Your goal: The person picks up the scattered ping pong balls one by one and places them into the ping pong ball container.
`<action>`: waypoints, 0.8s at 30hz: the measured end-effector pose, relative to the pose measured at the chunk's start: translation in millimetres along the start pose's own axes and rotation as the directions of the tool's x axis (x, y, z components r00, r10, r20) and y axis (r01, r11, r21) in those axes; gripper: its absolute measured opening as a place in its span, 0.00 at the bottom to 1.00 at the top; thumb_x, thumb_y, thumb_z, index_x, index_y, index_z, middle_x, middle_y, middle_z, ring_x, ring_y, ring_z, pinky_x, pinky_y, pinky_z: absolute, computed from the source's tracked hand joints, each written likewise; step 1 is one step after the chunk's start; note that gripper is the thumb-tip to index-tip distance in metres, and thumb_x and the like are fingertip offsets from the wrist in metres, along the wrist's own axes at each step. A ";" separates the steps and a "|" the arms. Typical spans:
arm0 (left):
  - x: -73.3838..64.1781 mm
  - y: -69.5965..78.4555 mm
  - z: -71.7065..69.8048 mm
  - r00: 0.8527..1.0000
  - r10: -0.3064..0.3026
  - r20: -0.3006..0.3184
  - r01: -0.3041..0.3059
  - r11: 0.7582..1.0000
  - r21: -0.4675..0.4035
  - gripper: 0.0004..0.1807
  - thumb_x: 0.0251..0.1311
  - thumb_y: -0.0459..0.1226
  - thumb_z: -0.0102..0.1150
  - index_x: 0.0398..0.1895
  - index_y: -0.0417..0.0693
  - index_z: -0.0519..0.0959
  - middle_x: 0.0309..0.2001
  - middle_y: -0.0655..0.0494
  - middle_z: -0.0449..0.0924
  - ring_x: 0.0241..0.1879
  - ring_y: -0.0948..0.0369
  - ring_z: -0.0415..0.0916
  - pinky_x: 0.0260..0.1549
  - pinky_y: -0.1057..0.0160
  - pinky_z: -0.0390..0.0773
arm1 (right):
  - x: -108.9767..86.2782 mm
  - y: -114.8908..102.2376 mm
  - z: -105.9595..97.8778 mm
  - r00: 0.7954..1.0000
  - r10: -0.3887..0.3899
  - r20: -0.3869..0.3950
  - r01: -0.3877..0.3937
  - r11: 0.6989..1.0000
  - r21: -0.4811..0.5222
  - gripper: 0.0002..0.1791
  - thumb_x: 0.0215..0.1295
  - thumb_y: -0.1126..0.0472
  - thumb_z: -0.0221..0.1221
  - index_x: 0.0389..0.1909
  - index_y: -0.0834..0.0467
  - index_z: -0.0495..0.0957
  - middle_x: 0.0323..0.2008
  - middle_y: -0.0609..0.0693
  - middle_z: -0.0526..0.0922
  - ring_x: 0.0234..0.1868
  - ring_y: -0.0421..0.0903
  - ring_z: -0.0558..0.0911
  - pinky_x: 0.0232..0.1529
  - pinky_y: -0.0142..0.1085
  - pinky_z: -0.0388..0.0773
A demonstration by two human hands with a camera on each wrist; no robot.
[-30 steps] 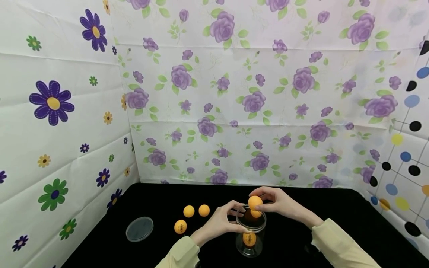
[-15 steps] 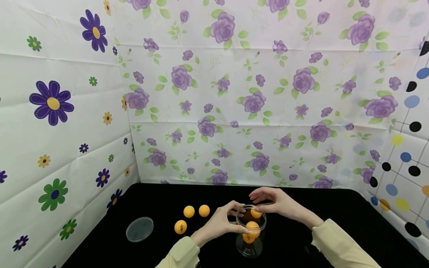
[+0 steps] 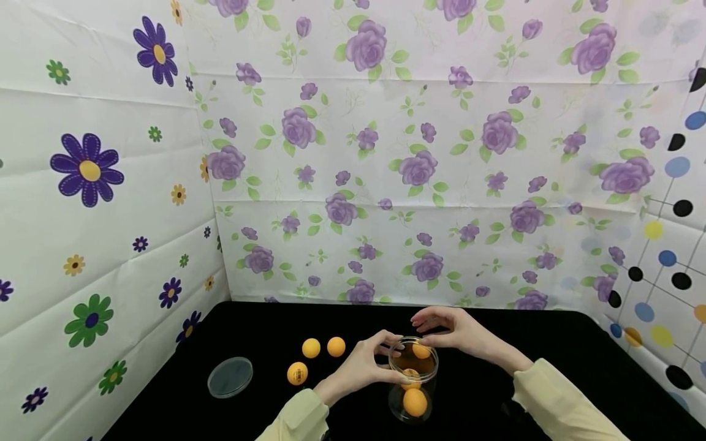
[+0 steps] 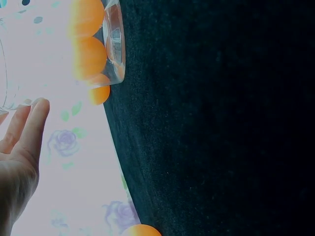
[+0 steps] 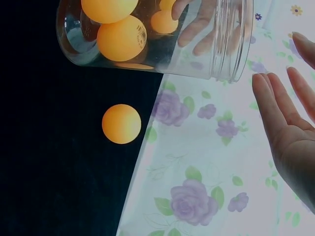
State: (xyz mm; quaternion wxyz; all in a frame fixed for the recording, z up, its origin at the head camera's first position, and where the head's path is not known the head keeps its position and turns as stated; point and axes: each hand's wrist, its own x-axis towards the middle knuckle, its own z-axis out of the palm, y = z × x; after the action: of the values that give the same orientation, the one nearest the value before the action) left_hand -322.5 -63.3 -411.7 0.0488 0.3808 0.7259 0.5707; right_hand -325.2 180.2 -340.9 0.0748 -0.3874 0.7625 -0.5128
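A clear plastic jar (image 3: 412, 392) stands upright with its mouth uncovered. My left hand (image 3: 361, 366) grips it near the rim, thumb in front and fingers behind. Inside, near the bottom, lie two orange table tennis balls (image 3: 415, 402); one shows dark print in the right wrist view. Just behind the jar another orange ball (image 5: 121, 124) rests on the black table; the head view shows it through the jar's mouth. My right hand (image 3: 455, 332) hovers beside the far right of the rim, fingers apart and holding nothing. In the right wrist view its fingertips (image 5: 259, 81) point toward the jar's mouth.
Left of my left hand, three loose orange balls (image 3: 311, 348) lie on the black table (image 3: 529, 380). Farther left is a round clear lid (image 3: 230, 377), lying flat. Flower-printed cloth (image 3: 331, 153) walls in the back and left; dotted cloth hangs at the right.
My right hand has let go of an orange ball over the jar's mouth. That ball has dropped to the jar's bottom beside the other. My left hand has kept its grip.
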 end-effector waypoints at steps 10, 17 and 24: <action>0.7 -5.7 0.5 1.000 -0.005 -0.009 0.005 1.000 0.009 0.28 0.50 0.33 0.66 0.55 0.47 0.68 0.50 0.47 0.71 0.47 0.49 0.71 0.36 0.64 0.77 | 0.5 0.2 -5.2 0.999 0.014 -0.043 -0.015 1.000 -0.012 0.22 0.61 0.64 0.58 0.55 0.65 0.69 0.51 0.61 0.72 0.48 0.53 0.74 0.44 0.40 0.75; 1.5 -6.6 0.2 1.000 0.005 -0.012 -0.005 1.000 0.007 0.28 0.50 0.30 0.65 0.56 0.42 0.67 0.50 0.44 0.70 0.46 0.51 0.72 0.36 0.65 0.77 | 1.8 4.4 -8.6 0.993 0.042 -0.112 -0.043 0.999 -0.002 0.22 0.61 0.63 0.58 0.55 0.64 0.69 0.49 0.58 0.74 0.48 0.53 0.74 0.43 0.40 0.75; 0.9 -5.2 0.2 1.000 0.000 -0.006 0.000 1.000 0.005 0.28 0.51 0.30 0.65 0.56 0.44 0.68 0.50 0.43 0.70 0.46 0.51 0.71 0.36 0.64 0.77 | 2.8 11.9 -14.6 0.983 0.047 -0.180 -0.051 0.999 -0.018 0.24 0.61 0.60 0.58 0.58 0.63 0.67 0.48 0.60 0.73 0.47 0.54 0.74 0.42 0.39 0.75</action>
State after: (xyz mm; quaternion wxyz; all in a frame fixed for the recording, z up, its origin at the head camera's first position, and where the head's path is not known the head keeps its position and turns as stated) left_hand -325.7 -62.8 -415.9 0.0456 0.3793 0.7274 0.5701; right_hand -340.7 191.0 -343.3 0.0139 -0.3215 0.7812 -0.5349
